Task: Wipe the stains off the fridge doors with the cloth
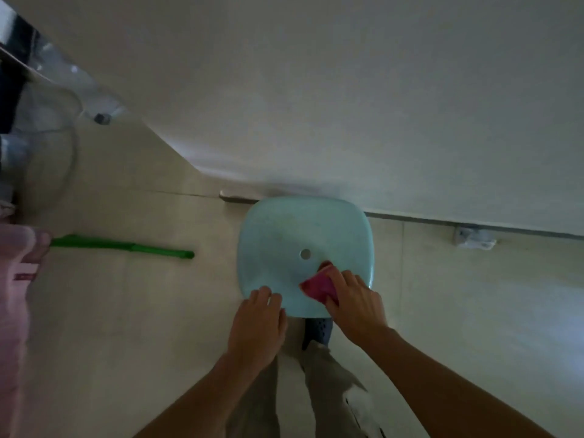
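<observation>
The white fridge door (363, 99) fills the upper part of the head view, seen from close and steeply from above. Directly in front of it stands a light blue plastic stool (284, 235) with a small hole in its seat. My right hand (355, 303) is shut on a folded pink cloth (317, 284) that lies on the near right part of the seat. My left hand (257, 324) rests on the stool's near edge, fingers apart over the rim.
A green stick-like handle (126, 247) lies on the pale tiled floor at left. Pink fabric (14, 295) hangs at the far left edge. Clear plastic clutter (47, 121) sits at upper left. My trouser legs and a dark shoe (317, 333) show below the stool.
</observation>
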Available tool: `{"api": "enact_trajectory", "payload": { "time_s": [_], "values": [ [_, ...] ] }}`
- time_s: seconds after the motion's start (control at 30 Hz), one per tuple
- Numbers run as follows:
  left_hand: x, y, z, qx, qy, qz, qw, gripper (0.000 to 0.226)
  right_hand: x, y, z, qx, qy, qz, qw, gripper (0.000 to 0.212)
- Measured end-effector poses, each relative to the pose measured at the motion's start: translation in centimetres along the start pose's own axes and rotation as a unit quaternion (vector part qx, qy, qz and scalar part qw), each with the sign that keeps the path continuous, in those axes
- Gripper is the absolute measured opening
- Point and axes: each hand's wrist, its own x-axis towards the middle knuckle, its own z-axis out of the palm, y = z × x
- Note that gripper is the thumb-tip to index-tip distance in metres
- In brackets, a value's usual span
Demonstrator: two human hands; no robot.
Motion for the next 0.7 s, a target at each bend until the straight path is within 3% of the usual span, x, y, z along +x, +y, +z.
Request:
{"api": "enact_trajectory", "payload": {
  "time_s": [0.2,0.37,0.47,0.7],
  "values": [
    [3.8,-4.2,6.6,0.017,-0.021,0.037,0.999,0.046,-0.3,0.6,8.9,-0.033,0.066,0.002,0.997,0.053],
    [3.2,-7.7,11.1,0.032,0.005,0.100,0.995,0.052,-1.0,0.5,12.9,-0.030,0.117,0.030,0.992,0.066],
    [3.2,-8.1,11.5,0.031,0.010,0.121,0.992,0.053,-0.8,0.6,13.2,-0.032,0.134,0.032,0.990,0.058],
    [2.1,-6.7,7.9,0.003,-0.024,0.077,0.997,0.042,-0.2,-1.0,8.4,0.046,0.020,0.070,0.996,0.058]
  ]
}}
